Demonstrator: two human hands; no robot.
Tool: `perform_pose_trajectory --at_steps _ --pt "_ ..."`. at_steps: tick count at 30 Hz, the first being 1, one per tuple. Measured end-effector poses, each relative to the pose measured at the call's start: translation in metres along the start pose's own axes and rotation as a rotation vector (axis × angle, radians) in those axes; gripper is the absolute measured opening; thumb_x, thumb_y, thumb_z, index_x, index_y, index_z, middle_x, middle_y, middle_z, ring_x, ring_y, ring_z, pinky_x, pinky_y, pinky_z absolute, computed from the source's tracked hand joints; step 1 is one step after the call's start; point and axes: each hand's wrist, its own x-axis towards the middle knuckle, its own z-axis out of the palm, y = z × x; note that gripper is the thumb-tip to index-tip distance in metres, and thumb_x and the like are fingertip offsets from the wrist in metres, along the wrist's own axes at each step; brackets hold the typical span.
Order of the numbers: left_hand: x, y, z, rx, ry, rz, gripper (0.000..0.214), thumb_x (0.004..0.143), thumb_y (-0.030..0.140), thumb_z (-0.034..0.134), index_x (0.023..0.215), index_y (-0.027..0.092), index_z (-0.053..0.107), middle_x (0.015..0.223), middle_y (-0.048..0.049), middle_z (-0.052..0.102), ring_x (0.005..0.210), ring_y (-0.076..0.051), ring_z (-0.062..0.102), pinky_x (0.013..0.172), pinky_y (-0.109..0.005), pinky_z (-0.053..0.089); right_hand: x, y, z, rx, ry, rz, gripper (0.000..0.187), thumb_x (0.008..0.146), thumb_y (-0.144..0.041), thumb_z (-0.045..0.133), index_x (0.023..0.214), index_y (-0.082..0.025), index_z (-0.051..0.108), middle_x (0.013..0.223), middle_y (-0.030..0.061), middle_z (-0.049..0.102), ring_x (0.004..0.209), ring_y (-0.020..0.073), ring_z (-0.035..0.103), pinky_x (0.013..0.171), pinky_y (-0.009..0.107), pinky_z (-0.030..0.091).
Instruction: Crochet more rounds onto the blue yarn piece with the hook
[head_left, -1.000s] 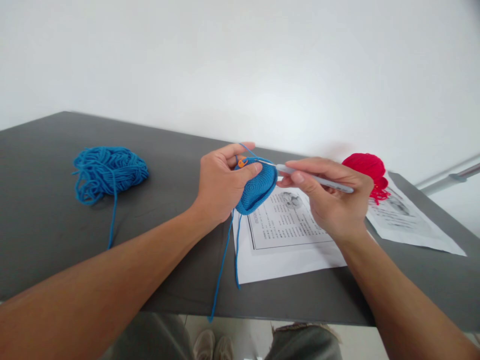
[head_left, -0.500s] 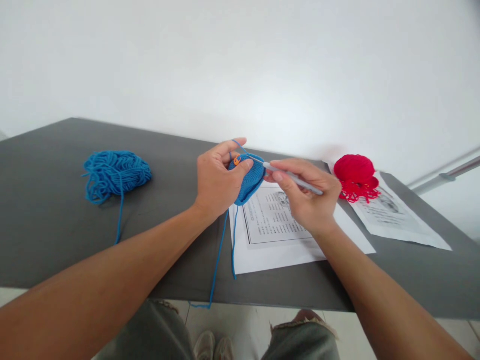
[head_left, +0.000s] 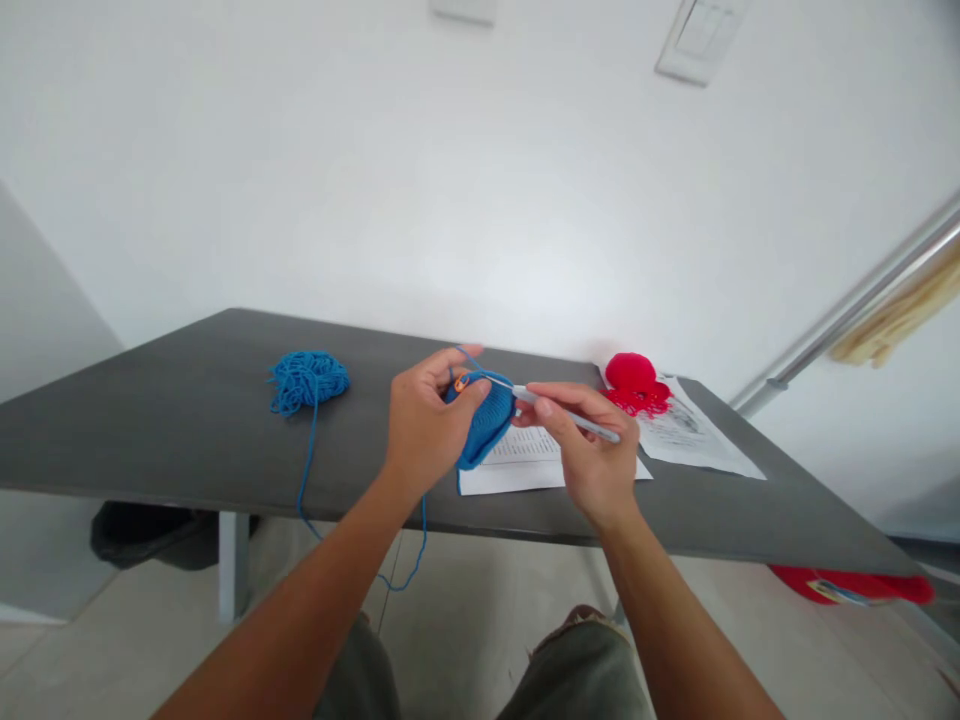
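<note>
My left hand (head_left: 424,425) is closed round a round blue crochet piece (head_left: 484,425), thumb pressed on its top edge beside a small orange stitch marker (head_left: 460,381). A blue strand runs over my left forefinger. My right hand (head_left: 592,450) pinches a light grey crochet hook (head_left: 570,415), its tip at the upper edge of the blue piece. Both hands hover above the dark grey table (head_left: 187,430). A skein of blue yarn (head_left: 307,380) lies to the left, its strand trailing off the table's front edge.
A printed sheet (head_left: 525,465) lies under my hands. A red yarn ball (head_left: 634,380) rests on a second sheet (head_left: 694,435) to the right. Under the table are a black object (head_left: 150,535) at left and a red object (head_left: 847,583) at right. A metal rail (head_left: 847,310) runs along the right wall.
The camera has pulled back and tilted up, so the table looks smaller and the floor shows. Both hands keep their hold on the blue piece and the hook.
</note>
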Motion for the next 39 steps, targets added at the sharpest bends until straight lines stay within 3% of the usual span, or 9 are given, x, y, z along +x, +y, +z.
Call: perform_pose_trajectory --at_steps 7,14,20,28,35,39 --pt "-0.100 0.071 -0.005 -0.169 0.004 -0.133 0.036 0.075 0.021 0.085 0.110 0.014 0.082 0.073 0.0015 0.074 0.065 -0.013 0.063 0.062 -0.023 0.052 -0.088 -0.073 0.013 0.224 0.120 0.071 0.012 0.091 -0.034 0.081 0.096 -0.024 0.085 0.077 0.0036 0.083 0.061 0.0151 0.075 0.062 0.027 0.065" --pt "-0.175 0.126 -0.015 -0.185 0.061 -0.076 0.025 0.076 0.017 0.087 0.101 0.017 0.085 0.073 0.0018 0.074 0.062 -0.012 0.064 0.062 -0.022 0.055 -0.149 -0.144 0.030 0.369 0.157 0.041 0.012 0.089 -0.032 0.083 0.096 -0.022 0.085 0.071 0.0037 0.081 0.060 0.0121 0.073 0.060 0.021 0.063" --pt "-0.228 0.165 -0.025 -0.314 -0.076 -0.063 0.034 0.076 0.019 0.090 0.108 0.017 0.082 0.070 0.0024 0.075 0.056 -0.012 0.065 0.056 -0.022 0.056 -0.188 -0.193 0.037 0.476 0.131 -0.011 0.013 0.088 -0.034 0.084 0.094 -0.022 0.085 0.067 0.0013 0.077 0.056 0.0103 0.069 0.054 0.019 0.060" --pt "-0.256 0.208 -0.019 -0.338 -0.099 0.085 0.034 0.068 0.015 0.091 0.100 0.013 0.082 0.071 -0.0003 0.077 0.057 -0.012 0.067 0.052 -0.020 0.057 -0.202 -0.227 0.045 0.419 0.223 -0.184 0.013 0.082 -0.032 0.087 0.091 -0.023 0.085 0.067 0.0010 0.078 0.056 0.0127 0.068 0.049 0.023 0.059" --pt "-0.261 0.244 -0.011 -0.373 -0.131 0.222 0.031 0.064 0.014 0.089 0.094 0.012 0.081 0.073 -0.0012 0.078 0.055 -0.012 0.065 0.051 -0.022 0.055 -0.197 -0.256 0.051 0.349 0.263 -0.350 0.019 0.084 -0.031 0.089 0.098 -0.020 0.084 0.070 -0.0001 0.078 0.055 0.0126 0.070 0.056 0.027 0.062" --pt "-0.258 0.254 -0.011 -0.401 -0.157 0.254 0.032 0.064 0.015 0.090 0.095 0.012 0.081 0.071 -0.0014 0.077 0.056 -0.013 0.066 0.052 -0.022 0.055 -0.190 -0.265 0.056 0.321 0.279 -0.420 0.020 0.083 -0.034 0.089 0.098 -0.021 0.084 0.072 -0.0001 0.078 0.055 0.0124 0.071 0.055 0.026 0.061"
